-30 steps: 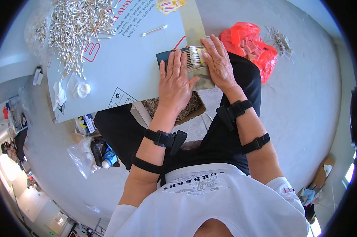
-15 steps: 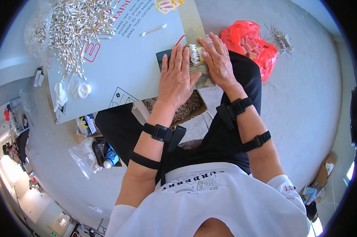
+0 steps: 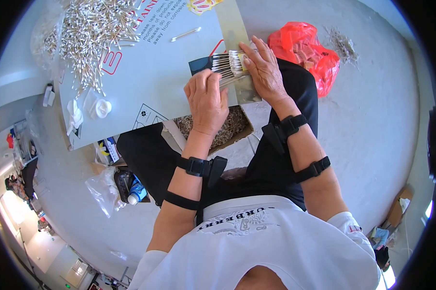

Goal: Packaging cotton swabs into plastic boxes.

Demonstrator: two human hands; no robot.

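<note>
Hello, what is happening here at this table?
A seated person is gathering a small bundle of cotton swabs at the near edge of a white board. The right hand lies flat over the bundle's tips, and the left hand presses against its stick ends. A big loose pile of swabs lies at the board's far left, and a red plastic bag sits on the floor at the right.

A flat cardboard sheet (image 3: 165, 82) carries a cotton swab heap (image 3: 90, 34) and white lid (image 3: 102, 108).
</note>
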